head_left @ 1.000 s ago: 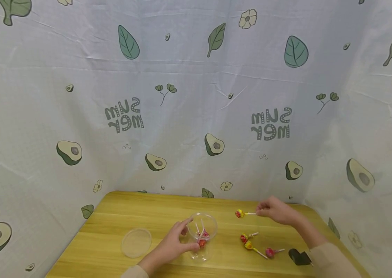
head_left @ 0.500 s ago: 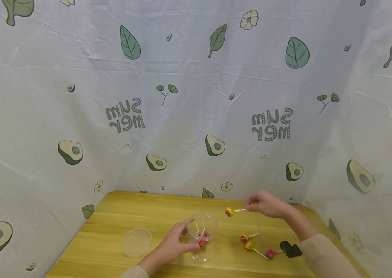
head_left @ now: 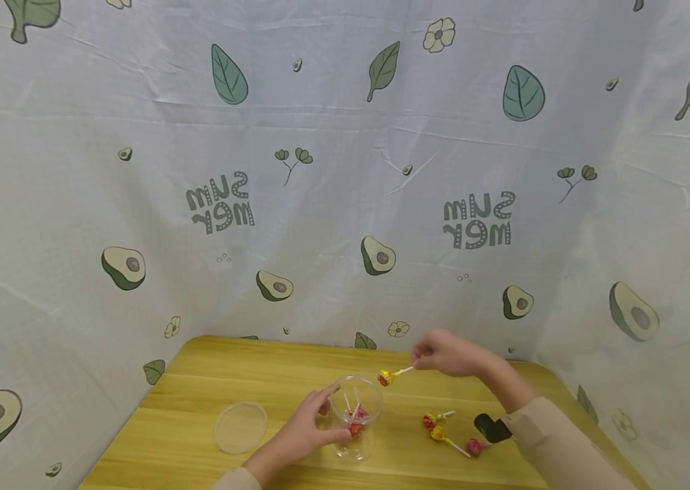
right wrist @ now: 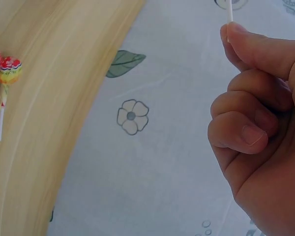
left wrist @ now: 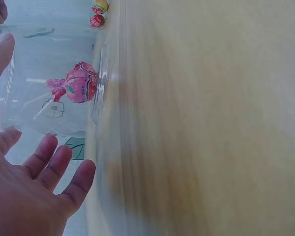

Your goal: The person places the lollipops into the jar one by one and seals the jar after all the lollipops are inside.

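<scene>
The right hand, pinching a yellow lollipop by its stick, has moved leftward across the lower middle of the frame; its candy end now appears just right of the clear jar, seemingly almost at the opening. The left hand, apart from it, holds the jar.

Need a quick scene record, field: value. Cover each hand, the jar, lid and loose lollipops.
Left hand: grips the clear jar
Right hand: holds a yellow-and-red lollipop by its stick, candy near the jar's rim, not inside
Jar: upright, uncovered
Jar contents: wrapped lollipops, sticks up; exact count unclear
Lid: clear, round, on the table, left of the jar
Loose lollipops: three, right of the jar
</scene>
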`<action>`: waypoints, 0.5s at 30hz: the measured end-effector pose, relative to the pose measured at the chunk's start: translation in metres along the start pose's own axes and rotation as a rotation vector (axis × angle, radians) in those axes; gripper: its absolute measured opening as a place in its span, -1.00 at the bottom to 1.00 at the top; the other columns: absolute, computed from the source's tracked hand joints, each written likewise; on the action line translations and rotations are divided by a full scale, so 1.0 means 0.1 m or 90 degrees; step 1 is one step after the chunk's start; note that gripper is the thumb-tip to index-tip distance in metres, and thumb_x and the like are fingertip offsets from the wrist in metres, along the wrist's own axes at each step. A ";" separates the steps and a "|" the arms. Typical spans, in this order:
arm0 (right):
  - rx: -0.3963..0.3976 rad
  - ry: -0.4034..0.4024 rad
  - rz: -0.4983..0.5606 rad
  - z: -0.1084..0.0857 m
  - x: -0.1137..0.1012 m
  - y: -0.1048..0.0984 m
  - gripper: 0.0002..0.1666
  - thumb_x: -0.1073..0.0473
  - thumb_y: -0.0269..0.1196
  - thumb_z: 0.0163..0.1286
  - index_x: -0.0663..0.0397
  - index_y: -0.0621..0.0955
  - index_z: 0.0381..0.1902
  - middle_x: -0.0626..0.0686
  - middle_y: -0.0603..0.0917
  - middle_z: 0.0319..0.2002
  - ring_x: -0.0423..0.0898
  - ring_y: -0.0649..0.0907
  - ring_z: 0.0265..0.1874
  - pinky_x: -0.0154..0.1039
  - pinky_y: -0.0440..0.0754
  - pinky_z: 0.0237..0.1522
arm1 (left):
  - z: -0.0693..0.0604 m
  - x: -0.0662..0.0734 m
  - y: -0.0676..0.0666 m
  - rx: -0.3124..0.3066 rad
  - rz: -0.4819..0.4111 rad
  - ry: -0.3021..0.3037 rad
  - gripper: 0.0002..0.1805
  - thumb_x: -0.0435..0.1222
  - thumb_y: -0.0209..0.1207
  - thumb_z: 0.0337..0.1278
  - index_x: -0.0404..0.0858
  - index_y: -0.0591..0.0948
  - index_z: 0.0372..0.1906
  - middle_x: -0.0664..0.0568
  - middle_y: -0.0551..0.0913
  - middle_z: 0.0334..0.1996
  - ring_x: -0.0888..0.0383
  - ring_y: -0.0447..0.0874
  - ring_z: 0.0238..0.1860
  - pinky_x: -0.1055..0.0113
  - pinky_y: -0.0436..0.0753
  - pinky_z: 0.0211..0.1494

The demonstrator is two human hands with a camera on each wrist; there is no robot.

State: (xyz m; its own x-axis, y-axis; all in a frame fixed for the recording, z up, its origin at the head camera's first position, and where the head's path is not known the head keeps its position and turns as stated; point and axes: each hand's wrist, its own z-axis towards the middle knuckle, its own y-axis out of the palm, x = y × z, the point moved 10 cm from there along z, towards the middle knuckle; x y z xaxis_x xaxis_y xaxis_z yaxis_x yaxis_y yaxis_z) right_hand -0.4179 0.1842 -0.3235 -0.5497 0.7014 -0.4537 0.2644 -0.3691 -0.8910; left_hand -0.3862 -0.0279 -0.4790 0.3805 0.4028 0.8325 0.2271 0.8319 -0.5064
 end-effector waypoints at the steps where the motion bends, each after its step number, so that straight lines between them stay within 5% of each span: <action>1: -0.001 0.000 -0.007 0.02 -0.02 0.00 -0.85 0.27 0.27 0.41 0.01 0.68 -0.40 -0.12 0.53 -0.57 -0.27 0.37 -0.58 -0.36 0.37 -0.49 | 0.00 0.00 0.00 0.001 0.006 0.003 -0.04 0.05 0.44 0.06 0.07 0.25 0.55 0.10 0.46 -0.02 0.05 0.42 0.09 -0.02 0.51 0.13; 15: -0.037 -0.018 -0.100 0.30 -0.31 0.17 -0.88 0.23 0.34 0.35 0.01 0.74 -0.41 -0.17 0.54 -0.55 -0.24 0.40 -0.54 -0.34 0.38 -0.45 | 0.02 0.01 -0.01 0.001 0.015 0.008 -0.03 0.06 0.43 0.06 -0.04 0.26 0.55 0.10 0.46 -0.04 0.08 0.44 0.06 0.01 0.51 0.12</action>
State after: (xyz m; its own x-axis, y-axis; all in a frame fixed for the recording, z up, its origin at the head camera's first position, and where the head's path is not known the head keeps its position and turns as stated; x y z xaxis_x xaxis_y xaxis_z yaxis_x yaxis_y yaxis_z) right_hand -0.4203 0.1380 -0.3243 -0.6094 0.7304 -0.3084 0.2186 -0.2191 -0.9509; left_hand -0.3876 -0.0272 -0.4770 0.3964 0.4178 0.8175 0.2168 0.8227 -0.5256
